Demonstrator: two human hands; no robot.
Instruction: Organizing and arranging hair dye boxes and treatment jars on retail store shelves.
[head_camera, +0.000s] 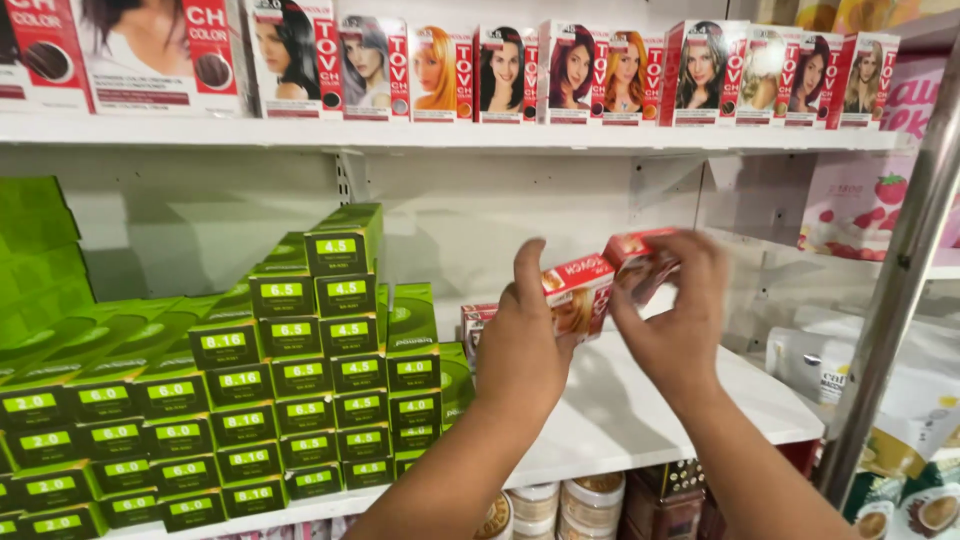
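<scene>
Both forearms are bare to the frame's edge — no sleeves, watch or rings visible on the left hand or right hand.

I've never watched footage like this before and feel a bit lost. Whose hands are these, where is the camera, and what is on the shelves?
There is no machine here. The one picture comes from a camera worn on a person's head, so you look out along their own two bare arms at shop shelving.

The left hand holds a small red box with a portrait on its front. The right hand grips a second red box just beside it. Both are raised above the white middle shelf, where another red box stands behind the left hand.

On the same shelf, to the left, is a tall stack of green boxes. The top shelf carries a row of hair-colour boxes with portraits. Below sit round jars.
</scene>
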